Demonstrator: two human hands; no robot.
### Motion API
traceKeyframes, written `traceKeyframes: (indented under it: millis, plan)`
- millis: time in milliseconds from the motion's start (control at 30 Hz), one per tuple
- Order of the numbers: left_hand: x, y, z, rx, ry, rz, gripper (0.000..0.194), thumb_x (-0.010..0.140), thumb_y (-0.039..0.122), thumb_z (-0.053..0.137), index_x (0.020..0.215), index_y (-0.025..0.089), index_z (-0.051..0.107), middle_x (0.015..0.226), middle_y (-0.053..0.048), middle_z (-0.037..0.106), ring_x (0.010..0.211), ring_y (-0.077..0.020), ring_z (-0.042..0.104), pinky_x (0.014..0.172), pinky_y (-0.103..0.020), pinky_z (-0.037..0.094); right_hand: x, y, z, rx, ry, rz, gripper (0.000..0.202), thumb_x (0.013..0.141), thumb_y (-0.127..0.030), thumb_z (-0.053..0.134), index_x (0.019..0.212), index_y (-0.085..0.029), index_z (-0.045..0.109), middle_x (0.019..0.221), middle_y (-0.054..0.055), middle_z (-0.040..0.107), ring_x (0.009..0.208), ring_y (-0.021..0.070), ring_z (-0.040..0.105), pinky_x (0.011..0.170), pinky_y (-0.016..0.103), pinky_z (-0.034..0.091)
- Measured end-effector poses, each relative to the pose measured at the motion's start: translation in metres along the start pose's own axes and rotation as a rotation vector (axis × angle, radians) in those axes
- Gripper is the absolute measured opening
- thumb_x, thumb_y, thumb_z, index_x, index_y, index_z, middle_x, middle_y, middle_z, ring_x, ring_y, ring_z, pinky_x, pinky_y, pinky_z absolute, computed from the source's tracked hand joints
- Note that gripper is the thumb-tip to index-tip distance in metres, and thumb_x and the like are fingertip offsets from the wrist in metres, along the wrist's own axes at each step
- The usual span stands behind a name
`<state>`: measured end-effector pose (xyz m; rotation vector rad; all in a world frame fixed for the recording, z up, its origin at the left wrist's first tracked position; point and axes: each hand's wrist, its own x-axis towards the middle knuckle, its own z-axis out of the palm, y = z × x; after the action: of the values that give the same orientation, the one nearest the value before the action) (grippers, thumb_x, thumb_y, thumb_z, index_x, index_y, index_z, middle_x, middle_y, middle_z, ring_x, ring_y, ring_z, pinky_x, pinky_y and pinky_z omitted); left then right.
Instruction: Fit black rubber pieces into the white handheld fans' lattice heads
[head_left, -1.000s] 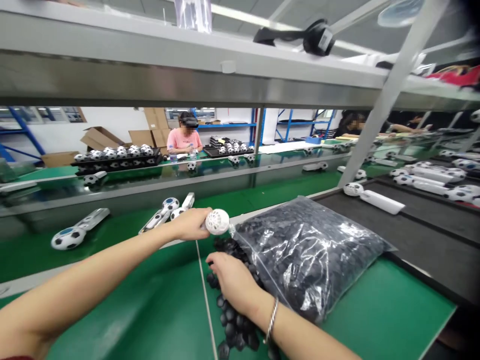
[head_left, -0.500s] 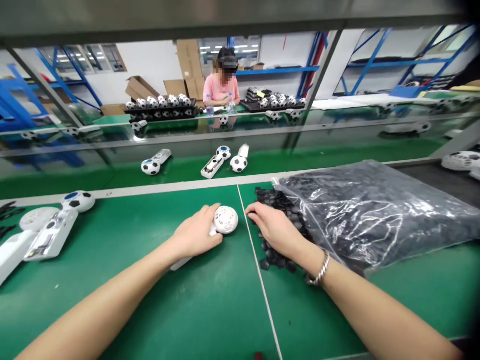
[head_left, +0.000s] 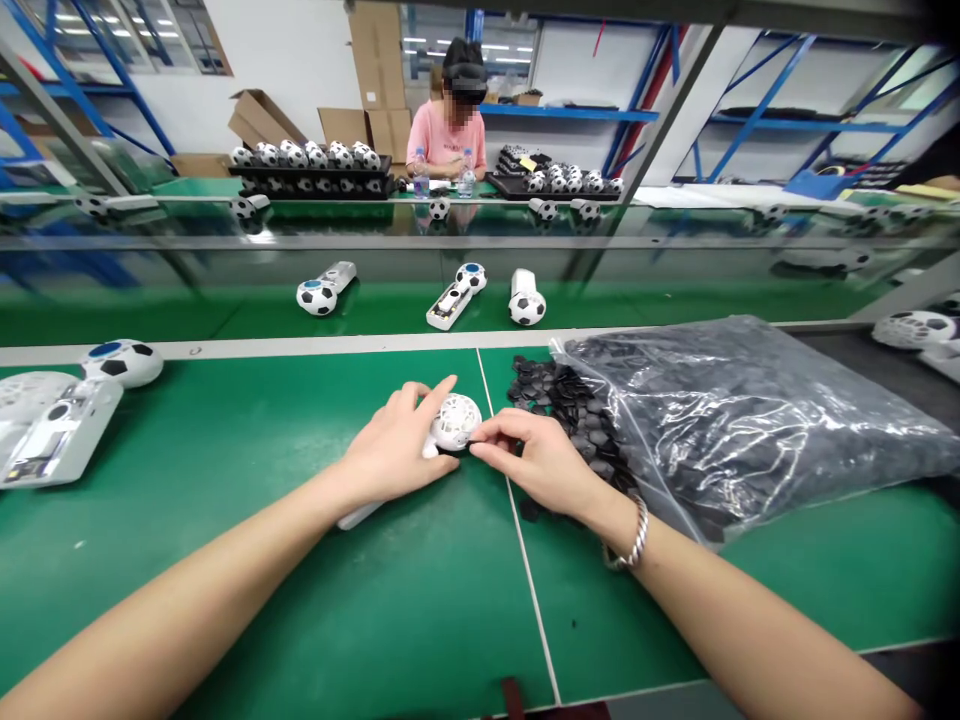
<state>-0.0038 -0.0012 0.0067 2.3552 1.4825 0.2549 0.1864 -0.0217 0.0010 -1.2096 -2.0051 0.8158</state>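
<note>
My left hand [head_left: 401, 440] is closed round a white plastic housing [head_left: 457, 421] with a round, football-patterned head full of openings. Its handle end pokes out under my palm, and the rest is covered by the hand. Against the lower right rim of that head, my right hand [head_left: 525, 455] pinches a small black plastic piece [head_left: 469, 443] between thumb and forefinger. Just beyond the right hand lies a heap of loose black pieces [head_left: 574, 405], spilling from a clear plastic bag [head_left: 757, 430] filled with more of them.
Football-headed units [head_left: 454, 297] lie on the green belt [head_left: 390, 310] ahead. Others, one an opened white housing [head_left: 64, 430], sit at my left. Across the line a person in a pink top [head_left: 448, 140] sits between black trays [head_left: 311, 185] of finished-looking heads.
My right hand has moved left from the black heap to the white head, bringing a small black piece to its rim. My left hand keeps its hold. The camera view has tilted down slightly.
</note>
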Motion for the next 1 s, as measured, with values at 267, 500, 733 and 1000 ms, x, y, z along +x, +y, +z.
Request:
traceKeyframes:
  millis: [267,500,733,1000]
  plan:
    - [0.008,-0.002,-0.005,-0.118,0.030,0.098,0.066,0.068,0.051,0.061,0.125,0.024,0.041,0.114,-0.005,0.049,0.097,-0.0227,0.053,0.082,-0.032,0.043,0.002,-0.003,0.003,-0.128,0.006,-0.095,0.009,0.080,-0.019,0.055,0.074,-0.017,0.062,0.074,0.000,0.061,0.072,0.0116,0.054,0.069,0.024,0.042]
    - [0.007,0.004,-0.004,-0.076,0.053,0.058,0.060,0.070,0.049,0.059,0.122,0.023,0.045,0.105,-0.005,0.052,0.088,-0.0218,0.056,0.072,-0.030,0.045,0.007,-0.001,0.006,-0.031,0.101,-0.012,0.008,0.072,-0.016,0.062,0.075,-0.017,0.054,0.078,-0.001,0.054,0.073,0.0109,0.051,0.068,0.024,0.042]
    - [0.006,0.006,-0.004,-0.091,0.026,0.046,0.062,0.069,0.047,0.059,0.124,0.026,0.042,0.108,-0.003,0.053,0.090,-0.0218,0.056,0.072,-0.031,0.045,0.017,0.013,-0.011,0.049,0.073,0.085,0.013,0.072,-0.025,0.062,0.078,-0.016,0.054,0.078,-0.001,0.056,0.066,0.0085,0.052,0.062,0.022,0.043]
    - [0.007,-0.003,-0.006,0.000,-0.029,0.123,0.059,0.069,0.025,0.054,0.125,0.033,0.038,0.125,0.004,0.050,0.105,-0.0218,0.052,0.084,-0.031,0.043,0.016,0.029,-0.041,-0.450,0.041,0.207,0.006,0.074,-0.019,0.060,0.072,-0.019,0.066,0.074,0.001,0.062,0.066,0.0122,0.054,0.064,0.026,0.041]
